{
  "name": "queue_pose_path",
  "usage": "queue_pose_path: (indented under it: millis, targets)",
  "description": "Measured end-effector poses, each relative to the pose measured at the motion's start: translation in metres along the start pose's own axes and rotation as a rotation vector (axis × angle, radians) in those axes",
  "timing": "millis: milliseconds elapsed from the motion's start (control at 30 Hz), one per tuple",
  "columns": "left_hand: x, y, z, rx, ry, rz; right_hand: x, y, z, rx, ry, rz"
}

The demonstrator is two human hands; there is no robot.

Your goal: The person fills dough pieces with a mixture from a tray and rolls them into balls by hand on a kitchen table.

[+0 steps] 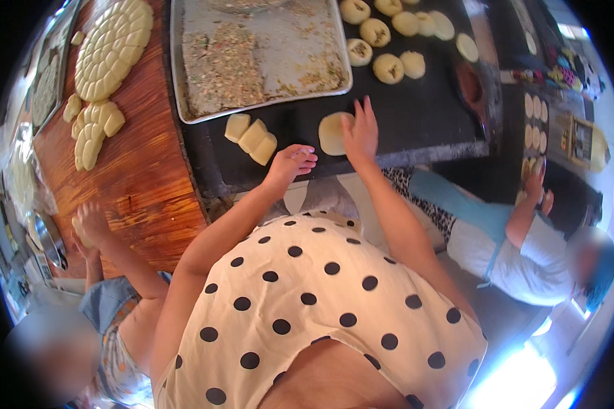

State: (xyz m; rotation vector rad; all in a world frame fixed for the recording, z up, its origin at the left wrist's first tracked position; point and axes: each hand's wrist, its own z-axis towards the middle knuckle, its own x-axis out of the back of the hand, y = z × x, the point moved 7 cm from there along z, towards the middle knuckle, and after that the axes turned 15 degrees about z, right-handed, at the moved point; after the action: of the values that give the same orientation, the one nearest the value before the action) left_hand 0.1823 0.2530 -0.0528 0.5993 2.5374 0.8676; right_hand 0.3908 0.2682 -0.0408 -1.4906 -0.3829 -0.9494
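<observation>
My right hand [361,133] lies flat, fingers spread, on a pale round disc of dough [332,133] on the black work surface [416,109]. My left hand [293,163] hovers at the front edge of that surface with loosely curled fingers and nothing in it. Three cut dough pieces [252,136] lie just beyond the left hand. A metal tray [184,102] holding crumbly greenish filling [225,65] sits behind them.
Several filled and flat dough rounds [389,41] lie at the back right. A scored round of dough [112,48] and loose pieces [92,133] rest on the wooden table [143,184]. One person's hand [89,225] holds dough at left; another person [525,252] works at right.
</observation>
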Motion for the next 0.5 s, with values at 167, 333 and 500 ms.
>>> queue_pose_path:
  millis: [167,333,500]
  targets:
    - [0.013,-0.001,0.012,-0.046,0.077,-0.019,0.006,0.023,-0.006,-0.452,-0.089,0.310]
    - [0.016,0.014,0.017,-0.170,0.145,0.012,0.005,0.019,0.013,-0.244,-0.379,0.113]
    - [0.024,0.032,0.015,-0.338,0.199,0.158,0.024,-0.044,0.013,-0.353,-0.824,0.347]
